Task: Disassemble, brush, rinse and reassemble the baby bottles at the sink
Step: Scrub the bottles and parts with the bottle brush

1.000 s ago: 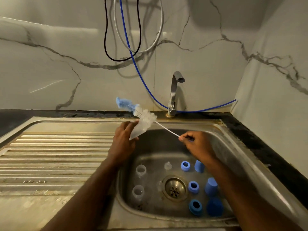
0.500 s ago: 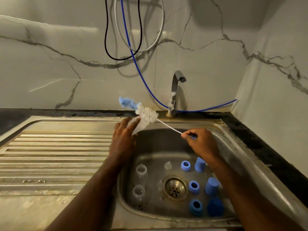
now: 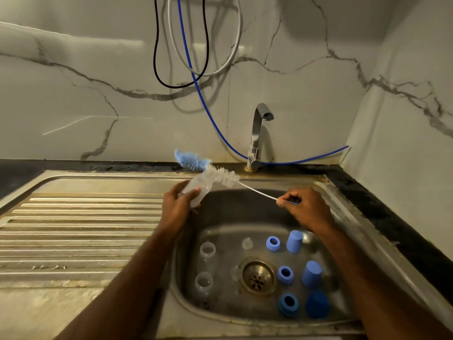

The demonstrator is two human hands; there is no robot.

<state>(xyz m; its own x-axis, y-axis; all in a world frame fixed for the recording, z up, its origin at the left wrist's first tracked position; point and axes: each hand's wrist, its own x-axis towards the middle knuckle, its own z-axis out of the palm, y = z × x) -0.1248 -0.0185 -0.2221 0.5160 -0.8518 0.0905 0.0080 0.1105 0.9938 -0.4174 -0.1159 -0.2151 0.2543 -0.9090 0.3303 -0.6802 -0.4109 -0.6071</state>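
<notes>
Brushing step, judged: left hand (image 3: 177, 209) grips a clear bottle (image 3: 196, 190) held tilted above the sink's back-left rim; right hand (image 3: 304, 207) pinches the thin wire handle of the bottle brush (image 3: 220, 176). The brush's bristle head lies across the bottle's upper end, outside it by the look of it, blue tip pointing left. Next move likely calls for lining the bristle head up with the bottle mouth and pushing in, or swapping bottles; mouth direction not clear from here. In the sink basin (image 3: 220, 217): two more clear bottles (image 3: 206, 266) upright at left, a clear teat (image 3: 247, 242) near the drain (image 3: 257, 276), three blue collars (image 3: 285, 274) and three blue caps (image 3: 311, 273) at right. Tap (image 3: 257, 136) behind, no water visibly running. Hoses hang on the wall. Nothing blocks the hands; the loose parts crowd the basin floor for rinsing.
</notes>
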